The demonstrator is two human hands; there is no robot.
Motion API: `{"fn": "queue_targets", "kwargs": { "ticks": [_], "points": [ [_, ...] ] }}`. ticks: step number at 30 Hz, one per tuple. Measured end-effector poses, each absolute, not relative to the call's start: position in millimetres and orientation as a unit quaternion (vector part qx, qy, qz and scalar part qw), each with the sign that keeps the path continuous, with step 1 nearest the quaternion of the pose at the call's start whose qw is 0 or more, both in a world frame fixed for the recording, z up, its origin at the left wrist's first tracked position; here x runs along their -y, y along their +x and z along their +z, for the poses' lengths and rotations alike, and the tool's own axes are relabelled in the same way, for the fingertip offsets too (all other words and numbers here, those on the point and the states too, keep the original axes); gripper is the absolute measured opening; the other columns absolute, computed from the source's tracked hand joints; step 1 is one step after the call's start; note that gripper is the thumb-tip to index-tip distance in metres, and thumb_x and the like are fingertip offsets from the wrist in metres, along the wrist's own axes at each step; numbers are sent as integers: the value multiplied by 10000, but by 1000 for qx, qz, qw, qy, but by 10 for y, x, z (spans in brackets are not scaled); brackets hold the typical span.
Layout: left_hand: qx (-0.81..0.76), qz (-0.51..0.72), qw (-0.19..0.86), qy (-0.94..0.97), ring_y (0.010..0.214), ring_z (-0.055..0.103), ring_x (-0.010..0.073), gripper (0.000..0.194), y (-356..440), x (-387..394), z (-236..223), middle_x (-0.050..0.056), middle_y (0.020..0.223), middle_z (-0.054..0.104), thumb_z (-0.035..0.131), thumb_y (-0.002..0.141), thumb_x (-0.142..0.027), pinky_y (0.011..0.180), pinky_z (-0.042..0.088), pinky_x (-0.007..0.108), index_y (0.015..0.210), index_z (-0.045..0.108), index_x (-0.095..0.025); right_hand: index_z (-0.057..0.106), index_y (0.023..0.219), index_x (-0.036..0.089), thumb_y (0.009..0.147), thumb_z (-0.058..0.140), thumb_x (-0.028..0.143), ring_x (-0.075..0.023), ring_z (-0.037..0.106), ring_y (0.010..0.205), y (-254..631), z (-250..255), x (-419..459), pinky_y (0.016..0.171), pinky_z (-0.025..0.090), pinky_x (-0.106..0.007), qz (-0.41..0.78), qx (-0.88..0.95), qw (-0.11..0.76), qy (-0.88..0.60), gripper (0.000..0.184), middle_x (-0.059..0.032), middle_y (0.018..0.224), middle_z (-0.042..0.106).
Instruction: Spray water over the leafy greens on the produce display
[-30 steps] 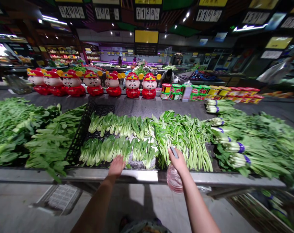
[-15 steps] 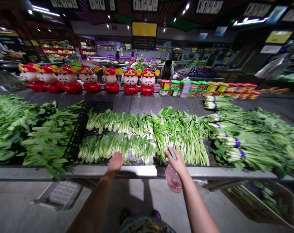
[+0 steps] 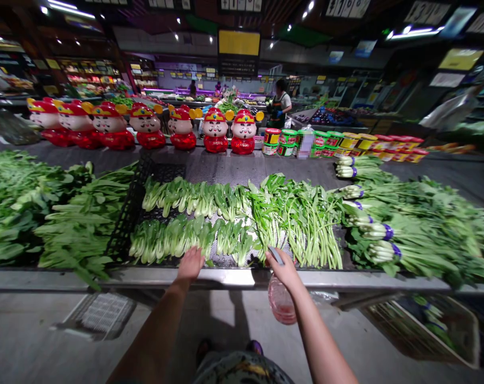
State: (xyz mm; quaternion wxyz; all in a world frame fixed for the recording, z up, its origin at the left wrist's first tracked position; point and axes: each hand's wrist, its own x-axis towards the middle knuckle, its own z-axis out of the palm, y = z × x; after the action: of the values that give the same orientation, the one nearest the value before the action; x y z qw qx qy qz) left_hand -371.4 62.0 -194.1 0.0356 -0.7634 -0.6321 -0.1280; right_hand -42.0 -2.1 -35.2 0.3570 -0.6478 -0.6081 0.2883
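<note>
Along a steel-edged market bench [image 3: 58, 280], bok choy [image 3: 174, 240] on a black mesh crate [image 3: 126, 229], left hand [image 3: 191, 264] open, right hand [image 3: 281, 271] gripping a spray bottle [image 3: 281, 301], red figurines [image 3: 146, 125] beyond

Head cam at a veg stall: R hand [image 3: 284, 271] gripping a plastic spray bottle [image 3: 281, 301] w/ pinkish liquid, grey nozzle [image 3: 276, 256] up top. L hand [image 3: 191, 264] open at the steel counter edge [image 3: 242, 278], just by the bok choy rows [image 3: 174, 242] on a black mesh crate [image 3: 129, 213]. Red lucky-god figurines [image 3: 146, 125] lined up behind, another person [image 3: 280, 98] in an apron past them.
</note>
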Motion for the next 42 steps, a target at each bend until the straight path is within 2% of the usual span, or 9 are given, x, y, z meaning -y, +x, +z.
{"fn": "queue_targets", "kwargs": {
  "ticks": [6,13,20,27,36,39,42],
  "points": [
    [636,-132,38,-759,1200,498,284,424,-3704,-625,-1960,171,1245,580,358,892,-349,1013,390,444,1170,572,-111,639,932,192,807,471,493,-219,611,803,-552,-315,45,754,472,-339,290,630,370,-618,367,-68,831,662],
    [642,-133,34,-754,1205,492,283,417,-3684,-613,-1954,167,1251,576,355,888,-338,1013,385,440,1163,575,-114,614,742,207,823,429,462,-224,598,766,-797,-549,94,728,466,-347,284,660,308,-624,325,-70,771,646],
    [642,-132,54,-753,1198,498,270,417,-3665,-585,-1939,158,1242,585,353,889,-337,1017,383,425,1164,575,-117,619,825,200,831,438,446,-231,606,838,-908,-456,119,776,459,-335,283,674,316,-605,305,-78,836,650],
    [649,-126,44,-749,1215,484,266,435,-3645,-552,-1879,155,1261,572,344,901,-353,1023,382,409,1199,549,-110,603,1028,187,865,427,433,-213,599,843,-1081,-137,93,780,451,-321,308,708,347,-533,344,-74,878,641],
    [659,-113,45,-742,1237,464,254,435,-3625,-571,-1922,142,1278,562,353,903,-363,1042,365,405,1216,533,-120,639,907,192,843,442,453,-237,587,898,-1256,-300,52,820,449,-357,315,704,270,-576,333,-81,887,649],
    [662,-115,47,-739,1235,466,259,436,-3622,-578,-1943,143,1279,561,354,903,-369,1038,370,409,1216,536,-126,648,875,203,844,440,457,-238,593,894,-1245,-305,52,814,454,-357,312,709,271,-571,330,-78,887,655],
    [663,-114,54,-738,1228,473,260,428,-3619,-580,-1949,136,1278,564,359,902,-373,1035,373,412,1209,542,-137,647,948,204,852,435,460,-235,596,907,-1255,-220,61,825,454,-353,319,714,295,-548,346,-81,920,659]
  ]
}}
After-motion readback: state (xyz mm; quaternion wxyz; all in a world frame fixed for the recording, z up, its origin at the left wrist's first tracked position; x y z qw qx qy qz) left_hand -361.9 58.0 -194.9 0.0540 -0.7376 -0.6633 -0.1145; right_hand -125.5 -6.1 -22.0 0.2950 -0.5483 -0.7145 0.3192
